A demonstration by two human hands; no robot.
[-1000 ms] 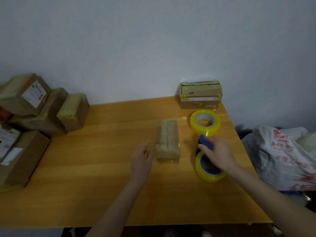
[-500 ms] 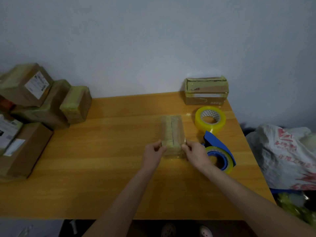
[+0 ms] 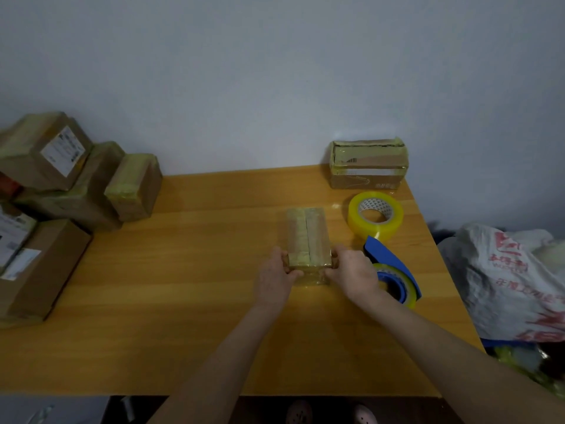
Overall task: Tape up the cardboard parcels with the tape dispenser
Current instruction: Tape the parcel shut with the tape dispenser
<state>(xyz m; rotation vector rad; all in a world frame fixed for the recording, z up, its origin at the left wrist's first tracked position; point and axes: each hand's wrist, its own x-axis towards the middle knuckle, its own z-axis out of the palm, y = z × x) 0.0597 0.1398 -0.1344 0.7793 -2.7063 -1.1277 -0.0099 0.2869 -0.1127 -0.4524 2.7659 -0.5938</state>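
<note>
Cardboard parcel (image 3: 308,237): small, at mid-table (image 3: 183,301), long axis pointing away from the person. Tape strips run along its top and clear tape trails at the near end. Left hand (image 3: 275,278) and right hand (image 3: 351,273) each grasp a near corner, fingers curled round the sides (apparently pressing tape down). Tape dispenser (image 3: 394,270) lies unheld just beside the right hand. Judged nearly sealed; stacked parcels (image 3: 76,191) at left already show tape. Open tabletop lies leftward and nearer; spare roll (image 3: 375,215) and the right edge crowd the other side.
</note>
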